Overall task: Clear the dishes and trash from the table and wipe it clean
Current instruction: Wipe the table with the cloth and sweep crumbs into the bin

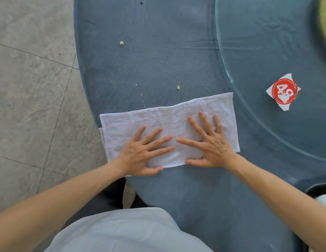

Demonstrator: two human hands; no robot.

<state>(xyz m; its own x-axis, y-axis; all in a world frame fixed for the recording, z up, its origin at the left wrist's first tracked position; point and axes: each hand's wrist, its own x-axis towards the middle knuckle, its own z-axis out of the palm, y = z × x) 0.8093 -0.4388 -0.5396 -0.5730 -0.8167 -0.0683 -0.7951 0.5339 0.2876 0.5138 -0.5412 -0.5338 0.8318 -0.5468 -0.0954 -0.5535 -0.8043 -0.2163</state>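
Both hands, left hand [140, 151] and right hand [211, 142], press flat with fingers spread, gripping nothing, on one white cloth [167, 122] at the counter's [176, 197] near edge. Pushing far may smear two crumbs [178, 87] (one torn wrapper [284, 91] waits right).

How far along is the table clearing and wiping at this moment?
Done: no dishes show on the visible blue tablecloth. In hand: the left hand and right hand press flat on the white towel, ready to wipe. Left: two yellowish crumbs lie beyond the towel, and a torn red-and-white label lies on the glass turntable.
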